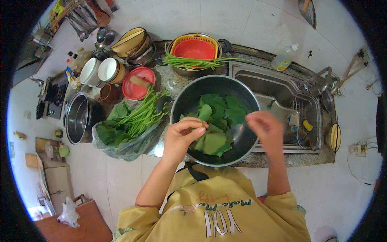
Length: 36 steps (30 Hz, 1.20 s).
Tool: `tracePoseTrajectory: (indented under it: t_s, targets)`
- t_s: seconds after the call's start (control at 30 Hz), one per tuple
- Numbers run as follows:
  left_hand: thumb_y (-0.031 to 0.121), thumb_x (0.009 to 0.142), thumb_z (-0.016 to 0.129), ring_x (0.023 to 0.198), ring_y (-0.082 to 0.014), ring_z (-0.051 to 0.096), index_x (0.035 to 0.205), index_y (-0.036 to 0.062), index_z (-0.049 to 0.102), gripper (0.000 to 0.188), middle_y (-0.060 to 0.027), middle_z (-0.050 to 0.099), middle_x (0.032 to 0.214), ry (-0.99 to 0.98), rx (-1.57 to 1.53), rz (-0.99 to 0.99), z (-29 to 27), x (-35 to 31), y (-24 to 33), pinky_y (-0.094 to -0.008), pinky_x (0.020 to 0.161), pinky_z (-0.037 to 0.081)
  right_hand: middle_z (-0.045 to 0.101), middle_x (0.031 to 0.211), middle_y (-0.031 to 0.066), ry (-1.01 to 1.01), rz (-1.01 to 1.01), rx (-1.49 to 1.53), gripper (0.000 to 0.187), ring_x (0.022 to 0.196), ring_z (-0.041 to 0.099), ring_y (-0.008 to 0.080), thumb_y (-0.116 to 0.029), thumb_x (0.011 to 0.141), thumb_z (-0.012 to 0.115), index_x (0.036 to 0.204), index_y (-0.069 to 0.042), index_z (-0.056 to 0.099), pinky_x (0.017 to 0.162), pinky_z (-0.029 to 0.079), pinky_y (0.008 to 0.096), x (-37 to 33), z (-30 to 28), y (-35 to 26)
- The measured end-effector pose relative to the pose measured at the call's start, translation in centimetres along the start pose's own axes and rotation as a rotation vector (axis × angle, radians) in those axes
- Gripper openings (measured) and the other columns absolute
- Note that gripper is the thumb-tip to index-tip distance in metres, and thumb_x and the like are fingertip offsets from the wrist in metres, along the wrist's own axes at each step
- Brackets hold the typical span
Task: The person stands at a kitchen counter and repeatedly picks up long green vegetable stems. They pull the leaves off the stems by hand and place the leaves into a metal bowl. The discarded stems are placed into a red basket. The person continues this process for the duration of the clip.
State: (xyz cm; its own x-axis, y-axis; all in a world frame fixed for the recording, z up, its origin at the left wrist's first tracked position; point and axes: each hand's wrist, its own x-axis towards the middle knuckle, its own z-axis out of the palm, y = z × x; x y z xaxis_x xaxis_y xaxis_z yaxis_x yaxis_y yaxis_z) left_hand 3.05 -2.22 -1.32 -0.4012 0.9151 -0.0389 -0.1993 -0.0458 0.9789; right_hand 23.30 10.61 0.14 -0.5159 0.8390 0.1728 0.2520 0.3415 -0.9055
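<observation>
A wide dark pot [188, 97] stands on the counter in front of me, with torn green leaves [217, 105] lying inside it. Over its near left side, the thumb and fingers of my left hand [180, 135] pinch a leafy green sprig [205, 112]. My right hand [267, 130] is raised at the pot's right rim, apart from the left. Motion smears its fingers, so whether they hold anything is unclear. Left of the pot, a clear plastic bag [135, 148] holds leafy greens with long stems [139, 117].
A steel sink [258, 76] with a faucet [322, 82] lies to the right. Behind the pot, long green stems [193, 61] rest across a pan with a red basket [194, 49]. A red dish [131, 89], white bowls [108, 69] and a deep pot [78, 117] stand left.
</observation>
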Motion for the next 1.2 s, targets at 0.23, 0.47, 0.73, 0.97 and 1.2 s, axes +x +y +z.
tracePoseTrajectory:
  t_s: [0.23,0.47,0.73,0.97,1.2]
  targets:
    - [0.002,0.075,0.061,0.071,-0.0141,0.057,0.081,0.0004,0.061,0.006,-0.0096,0.062,0.085,0.008,-0.255,-0.145,0.7,-0.1,0.6,-0.025,0.066,0.046,0.06,0.093,0.0112,-0.284,-0.177,-0.029,0.035,0.088,0.057,0.0246,-0.015,0.067,0.07,0.098,-0.003,0.06,0.078,0.044,0.0313,-1.0,5.2,-4.3]
    - [0.008,0.08,0.057,0.071,-0.012,0.056,0.089,0.0009,0.057,0.011,-0.0059,0.059,0.081,-0.046,-0.423,-0.232,0.1,-0.5,0.2,-0.0239,0.067,0.046,0.064,0.088,0.0119,-0.321,0.118,0.174,0.023,0.082,0.062,0.0198,-0.013,0.077,0.062,0.097,-0.002,0.061,0.072,0.046,0.0276,-1.7,5.2,-4.6]
    - [0.0,0.075,0.059,0.08,-0.009,0.051,0.122,0.0033,0.039,0.051,-0.0015,0.054,0.083,-0.125,0.016,-0.028,1.4,-1.6,2.1,-0.0218,0.074,0.041,0.062,0.09,0.0165,-0.086,-0.081,-0.096,0.023,0.08,0.063,0.0249,-0.012,0.078,0.059,0.099,-0.005,0.061,0.07,0.048,0.0292,-2.3,6.0,-5.6]
    - [-0.006,0.076,0.054,0.076,-0.0091,0.055,0.123,0.0029,0.04,0.05,-0.0047,0.059,0.083,-0.018,-0.079,-0.117,0.9,-1.9,2.5,-0.0204,0.069,0.044,0.064,0.091,0.0105,-0.161,0.182,0.18,0.023,0.082,0.06,0.0137,-0.01,0.08,0.056,0.101,-0.005,0.061,0.073,0.045,0.0251,-2.2,5.5,-6.3]
    - [-0.005,0.081,0.047,0.078,-0.0097,0.056,0.115,0.0008,0.043,0.035,-0.0066,0.059,0.085,-0.017,-0.117,-0.095,0.7,-2.3,3.0,-0.0209,0.07,0.045,0.063,0.094,0.0083,-0.184,0.214,0.278,0.024,0.083,0.057,0.0108,-0.009,0.081,0.053,0.104,-0.004,0.059,0.074,0.044,0.0231,-2.5,5.7,-6.1]
